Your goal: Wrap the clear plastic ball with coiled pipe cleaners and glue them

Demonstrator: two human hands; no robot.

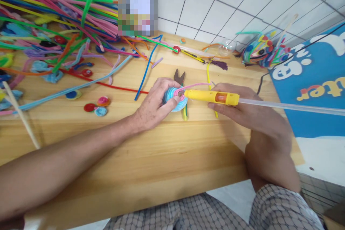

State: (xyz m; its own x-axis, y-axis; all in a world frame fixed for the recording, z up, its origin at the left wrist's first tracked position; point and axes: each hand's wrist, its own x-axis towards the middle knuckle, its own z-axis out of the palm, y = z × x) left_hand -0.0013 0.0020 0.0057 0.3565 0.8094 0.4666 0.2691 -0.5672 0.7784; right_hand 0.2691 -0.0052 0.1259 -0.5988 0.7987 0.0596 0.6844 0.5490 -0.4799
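Note:
My left hand (156, 106) is closed round a small coiled spiral of blue pipe cleaner (176, 102) with a pink strand (194, 86) curling off its top. My right hand (242, 109) grips a yellow glue gun (212, 97), whose nozzle touches the coil's pink centre. A clear glue stick (291, 106) juts from the gun's back toward the right. Both hands rest on the wooden table (161, 158), near its middle.
A big heap of coloured pipe cleaners (54, 18) fills the back left. Small coiled discs (98, 107) lie left of my hand. Pliers (179, 77) lie just behind the coil. A colourful bundle (262, 52) sits back right, beside a blue box (315, 86).

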